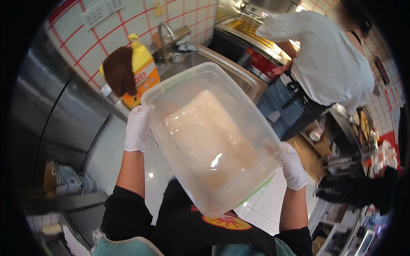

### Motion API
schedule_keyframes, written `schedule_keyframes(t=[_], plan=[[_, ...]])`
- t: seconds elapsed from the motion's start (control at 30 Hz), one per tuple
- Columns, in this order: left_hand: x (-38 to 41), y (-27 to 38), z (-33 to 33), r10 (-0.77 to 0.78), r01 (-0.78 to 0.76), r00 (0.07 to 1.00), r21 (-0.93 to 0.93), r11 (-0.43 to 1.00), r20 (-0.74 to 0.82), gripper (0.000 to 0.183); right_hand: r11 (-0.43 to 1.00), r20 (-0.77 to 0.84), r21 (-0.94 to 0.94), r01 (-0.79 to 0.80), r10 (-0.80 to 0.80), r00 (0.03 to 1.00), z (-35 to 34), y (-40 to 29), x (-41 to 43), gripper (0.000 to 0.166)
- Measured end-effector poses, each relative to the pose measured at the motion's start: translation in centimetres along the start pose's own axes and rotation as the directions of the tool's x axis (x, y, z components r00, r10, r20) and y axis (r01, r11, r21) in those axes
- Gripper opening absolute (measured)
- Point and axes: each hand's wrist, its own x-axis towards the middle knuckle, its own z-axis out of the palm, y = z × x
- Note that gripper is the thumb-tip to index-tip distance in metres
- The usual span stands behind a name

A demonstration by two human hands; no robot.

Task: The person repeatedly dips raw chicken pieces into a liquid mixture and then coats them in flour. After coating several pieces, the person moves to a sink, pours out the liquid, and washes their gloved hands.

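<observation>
Between my gloved hands is a translucent plastic tub (260, 119), tilted in front of my body. Inside lies a pale, wet, glossy mass (205, 131); whether it is dough, meat or something else I cannot tell. My left hand (137, 128), in a white glove, grips the rim at the tub's left side. At the lower right corner my right hand (291, 165), gloved too, holds the rim. Both hands' fingers are partly hidden by the tub. A green edge shows under the tub's lower right side.
A steel sink (228, 71) with a faucet (165, 41) lies beyond the tub. Left of it stands a yellow pump jug (144, 68) with a brown cloth (119, 71). A co-worker (317, 57) stands close at the right, by a fryer (246, 30). Steel cabinet doors (64, 112) line the left.
</observation>
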Motion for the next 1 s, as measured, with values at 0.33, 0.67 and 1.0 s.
schedule_keyframes(t=[0.33,0.67,1.0], plan=[[-1.6,-3.8,-6.4,-0.006,0.047,0.969,0.16,0.986,-0.248,0.023,0.995,0.366,-0.1,0.018,0.02,0.93,3.3,2.9,2.0,0.017],[-1.0,-7.0,-9.8,0.088,-0.02,0.883,0.15,0.989,-0.461,0.026,0.869,0.69,-0.44,0.226,0.166,0.704,7.0,-0.2,5.4,0.016],[-3.4,-5.6,-7.9,0.003,0.094,0.812,0.135,0.986,-0.584,0.03,0.517,0.792,-0.611,0.599,0.415,0.449,9.9,-5.4,27.0,0.048]])
